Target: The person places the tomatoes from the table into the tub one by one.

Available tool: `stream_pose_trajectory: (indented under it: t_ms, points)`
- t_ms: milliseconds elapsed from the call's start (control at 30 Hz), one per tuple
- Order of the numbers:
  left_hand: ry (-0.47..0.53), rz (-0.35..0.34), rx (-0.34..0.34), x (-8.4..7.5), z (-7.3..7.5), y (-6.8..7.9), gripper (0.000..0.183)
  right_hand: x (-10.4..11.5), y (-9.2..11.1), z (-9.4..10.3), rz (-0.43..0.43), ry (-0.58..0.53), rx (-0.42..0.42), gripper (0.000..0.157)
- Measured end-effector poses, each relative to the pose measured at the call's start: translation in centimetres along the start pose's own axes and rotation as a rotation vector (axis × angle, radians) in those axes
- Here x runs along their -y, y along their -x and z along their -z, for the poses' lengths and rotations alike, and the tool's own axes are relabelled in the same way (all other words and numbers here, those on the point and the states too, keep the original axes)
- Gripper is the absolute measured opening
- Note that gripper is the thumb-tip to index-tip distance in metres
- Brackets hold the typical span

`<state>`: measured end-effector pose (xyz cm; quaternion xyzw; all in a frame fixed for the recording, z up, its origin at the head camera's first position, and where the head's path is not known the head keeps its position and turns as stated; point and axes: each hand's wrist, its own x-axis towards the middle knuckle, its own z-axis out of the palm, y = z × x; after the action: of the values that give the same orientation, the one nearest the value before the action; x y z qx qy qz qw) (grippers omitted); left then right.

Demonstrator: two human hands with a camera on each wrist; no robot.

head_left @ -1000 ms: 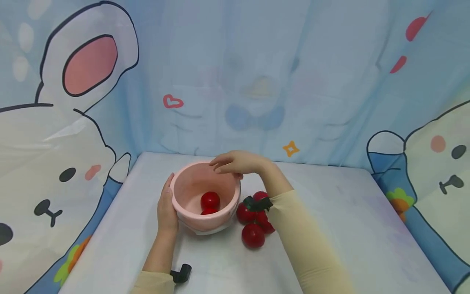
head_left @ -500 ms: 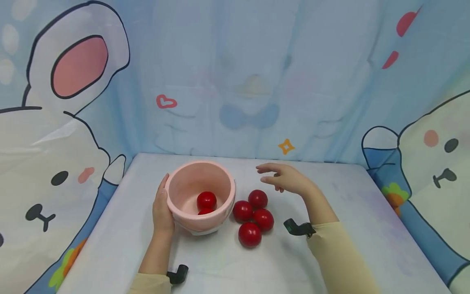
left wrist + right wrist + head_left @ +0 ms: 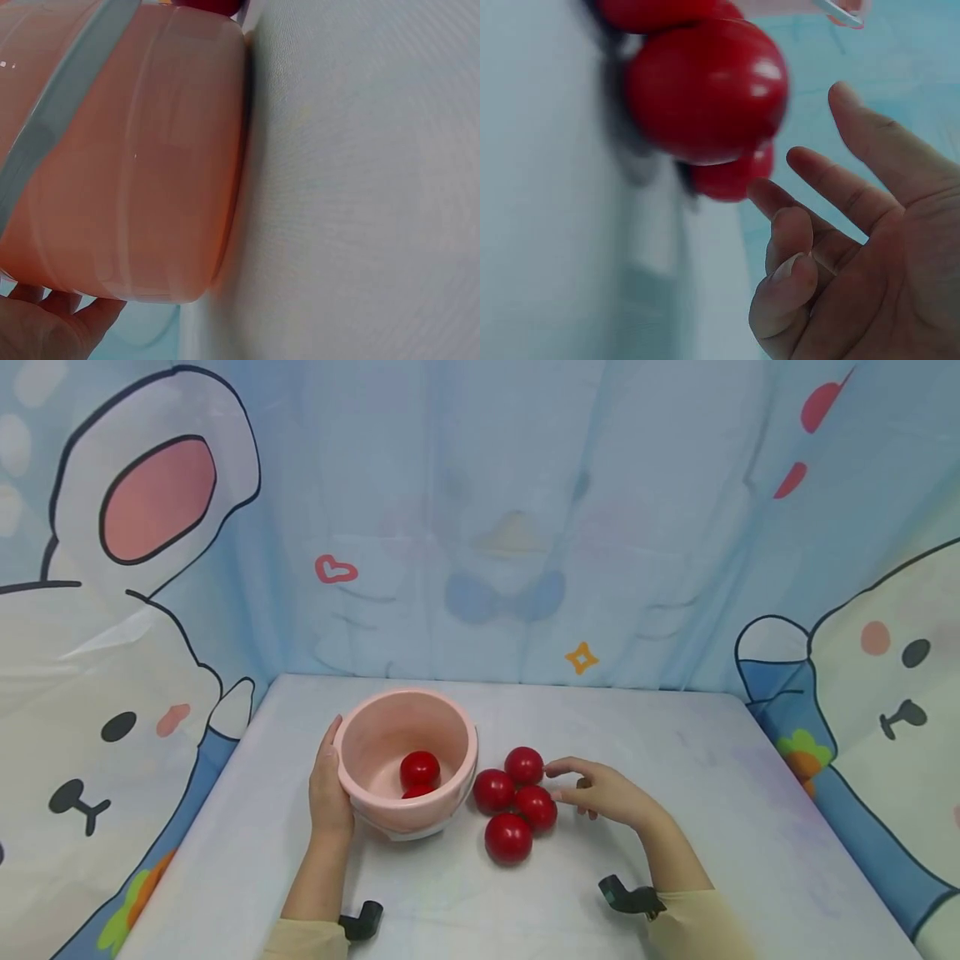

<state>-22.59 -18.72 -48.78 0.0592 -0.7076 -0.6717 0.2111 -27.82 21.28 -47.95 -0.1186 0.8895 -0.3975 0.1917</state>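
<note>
A pink bucket with a pale carrying handle stands on the left part of the table. My left hand holds it by its left side, fingers against the outer wall. Two glossy red balls lie inside, the nearer one partly hidden by the rim. Just right of the bucket, several more red balls are clustered on the table. My right hand reaches in from the right, its index finger and thumb apart, tips right at the edges of the two rightmost balls. Nothing is in its palm.
The white-covered table ends at the back against a light blue cartoon curtain, which also rises along both sides. A dark wrist camera sits on the right wrist and another on the left.
My right hand has moved from over the bucket rim out to the right, then down and toward me beside the loose balls. The left hand still holds the bucket.
</note>
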Motion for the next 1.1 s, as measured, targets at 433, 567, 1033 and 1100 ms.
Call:
stream_pose_trajectory:
  t_ms: [433, 567, 1033, 1100]
  points:
    - [0.007, 0.015, 0.009, -0.1, 0.1, 0.0, 0.044, -3.2, 0.8, -2.9, -0.014, -0.111, 0.015, 0.066]
    - [0.0, 0.01, 0.009, -0.1, 0.1, 0.1, 0.045, -3.5, 0.9, -3.3, -0.011, -0.111, -0.002, 0.066]
    - [-0.005, 0.005, 0.005, -0.3, 0.0, 0.2, 0.045, -3.6, 1.1, -4.0, 0.029, -0.064, -0.038, 0.074]
    - [-0.005, 0.004, 0.004, -0.3, 0.0, 0.2, 0.045, -3.5, 1.1, -4.0, 0.035, -0.041, -0.038, 0.073]
